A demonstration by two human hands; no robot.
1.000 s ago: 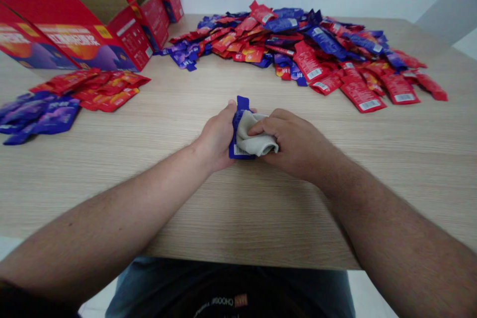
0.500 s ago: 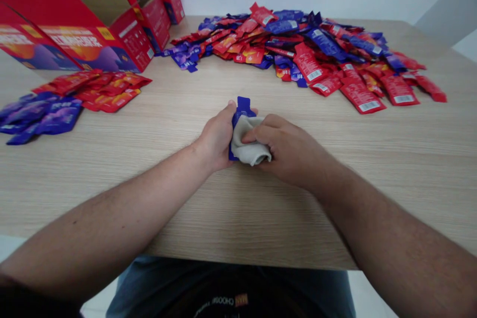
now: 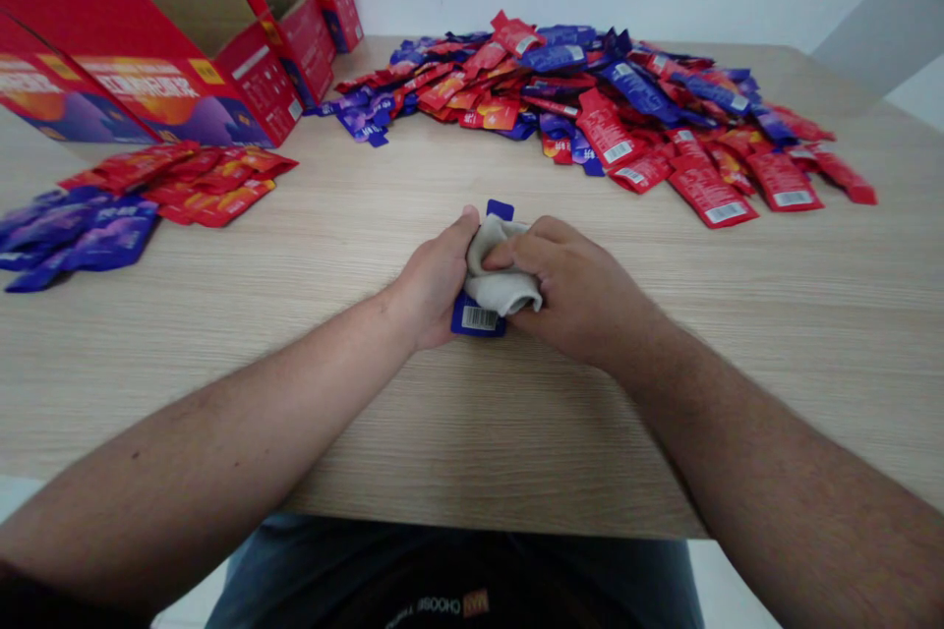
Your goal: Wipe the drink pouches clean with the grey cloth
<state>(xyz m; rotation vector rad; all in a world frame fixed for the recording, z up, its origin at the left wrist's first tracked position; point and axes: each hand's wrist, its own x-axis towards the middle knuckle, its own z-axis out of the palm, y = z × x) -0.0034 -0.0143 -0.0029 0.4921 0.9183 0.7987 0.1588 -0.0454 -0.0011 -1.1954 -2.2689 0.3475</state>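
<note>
Blue sachet (image 3: 472, 326): mid-frame, above the table (image 3: 516, 432), barcode end toward the bottom, narrow tab end up. L hand (image 3: 432, 285) grips its left edge, thumb near the top; R hand (image 3: 582, 285) has a bunched grey cloth (image 3: 501, 265) pinched in its fingers, pressed on the sachet's face.

Handling, my guess: sachet is light, prob. slick film, bendy w/ stiffer sealed edges; might slip or crease if squeezed hard. Best hold is along a side seam, not mid-pouch. Cloth looks soft, limp, easy to bunch; take it by a fold.

Counts: 1 sachet in hand, 1 cloth, 2 hands. Red boxes (image 3: 173, 93), upper left: at least 3, maybe 4, overlapping. Red sachets (image 3: 221, 206), left side: approx. 6, can't be exact. Blue sachets (image 3: 118, 236), just beside them: approx. 4, same caveat. Mixed pile (image 3: 560, 88), upper centre to upper right: dozens, too overlapped to count.
</note>
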